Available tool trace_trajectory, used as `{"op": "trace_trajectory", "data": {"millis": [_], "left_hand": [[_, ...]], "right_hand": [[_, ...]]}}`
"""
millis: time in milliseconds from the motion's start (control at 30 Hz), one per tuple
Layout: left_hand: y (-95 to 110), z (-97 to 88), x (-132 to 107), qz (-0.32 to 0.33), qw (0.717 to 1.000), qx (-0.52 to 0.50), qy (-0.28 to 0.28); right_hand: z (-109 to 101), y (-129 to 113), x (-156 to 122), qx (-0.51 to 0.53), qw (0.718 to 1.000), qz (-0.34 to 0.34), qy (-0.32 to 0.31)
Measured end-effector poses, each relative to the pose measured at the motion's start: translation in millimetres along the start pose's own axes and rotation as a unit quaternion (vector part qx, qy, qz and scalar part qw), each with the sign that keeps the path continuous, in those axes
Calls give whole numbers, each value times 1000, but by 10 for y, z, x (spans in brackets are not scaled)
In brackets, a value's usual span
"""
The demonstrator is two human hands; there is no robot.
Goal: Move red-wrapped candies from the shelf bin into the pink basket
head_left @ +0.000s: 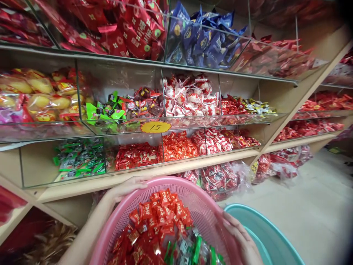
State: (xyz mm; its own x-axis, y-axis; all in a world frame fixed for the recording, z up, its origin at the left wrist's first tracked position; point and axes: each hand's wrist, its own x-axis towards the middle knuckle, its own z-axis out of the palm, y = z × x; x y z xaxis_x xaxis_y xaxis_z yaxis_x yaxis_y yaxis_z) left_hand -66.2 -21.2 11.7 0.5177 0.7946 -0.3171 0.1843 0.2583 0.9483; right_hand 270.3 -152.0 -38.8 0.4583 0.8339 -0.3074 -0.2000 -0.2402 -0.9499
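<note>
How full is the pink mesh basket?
Partly full: red-wrapped candies and green-wrapped candies sit in the pink mesh basket, upper wall bare.

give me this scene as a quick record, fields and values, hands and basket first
left hand: against the basket's far-left rim
right hand: gripping the right rim
pink basket: mesh-sided, in front of the shelves
basket contents: red packets and green-and-clear packets
right of basket: teal tub
price tag: yellow, reads 15, on the shelf front
lowest shelf bins: green packets leftmost, then red ones
under shelf: bagged packets
</note>
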Motion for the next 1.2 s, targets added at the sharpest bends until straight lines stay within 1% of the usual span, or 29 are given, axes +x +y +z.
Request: {"op": "trace_trajectory", "data": {"millis": [33, 100, 133, 167, 233, 267, 300, 367, 433, 567, 633, 667, 733, 833, 900, 967, 1067, 1133, 1200], "left_hand": [[36, -22, 20, -3, 1000, 26, -14], [104, -34, 111, 19, 992, 123, 6], [131, -21, 176, 36, 984, 176, 7], [150, 3, 248, 58, 972, 230, 7], [161, 63, 385, 124, 946, 296, 33], [153, 87, 438, 152, 933, 327, 20], [140, 100, 475, 169, 928, 333, 11], [101, 85, 500, 172, 931, 321, -13], [59, 29, 474, 150, 949, 275, -31], [-18, -62, 388, 99, 981, 152, -69], [-52, -65, 366, 72, 991, 78, -86], [-66, -62, 364, 70, 993, 52, -85], [-89, -60, 376, 75, 994, 34, -74], [-117, -85, 421, 77, 993, 58, -68], [-135, -110, 452, 79, 991, 79, -72], [-149, -122, 469, 83, 991, 82, -72], [-149, -98, 457, 76, 993, 44, -81], [-128, -59, 434, 60, 994, 10, -88], [-94, -20, 410, 46, 996, -5, -78]], "right_hand": [[1, 21, 10, 1, 1000, -4, 0], [14, 49, 16, 4, 1000, -10, 1], [24, 57, 14, 5, 1000, -10, 3], [35, 62, 11, 7, 1000, -8, 5], [50, 66, 4, 16, 1000, 2, 11], [53, 64, 2, 21, 1000, 8, 13], [51, 59, 1, 26, 999, 13, 13], [38, 39, -3, 32, 999, 20, 8], [21, 12, -17, 31, 999, 26, -2], [13, -4, -64, 26, 999, 33, -15], [24, 14, -68, 25, 999, 25, -11], [29, 22, -59, 24, 999, 22, -9], [35, 19, -29, 16, 999, 26, -24], [33, -55, 8, -22, 997, 21, -66], [31, -144, 18, -65, 993, -7, -101], [41, -255, 50, -113, 984, -54, -129], [121, -463, 244, -182, 962, -153, -133], [260, -636, 489, -217, 938, -236, -135], [484, -826, 786, -254, 897, -327, -154]]}}
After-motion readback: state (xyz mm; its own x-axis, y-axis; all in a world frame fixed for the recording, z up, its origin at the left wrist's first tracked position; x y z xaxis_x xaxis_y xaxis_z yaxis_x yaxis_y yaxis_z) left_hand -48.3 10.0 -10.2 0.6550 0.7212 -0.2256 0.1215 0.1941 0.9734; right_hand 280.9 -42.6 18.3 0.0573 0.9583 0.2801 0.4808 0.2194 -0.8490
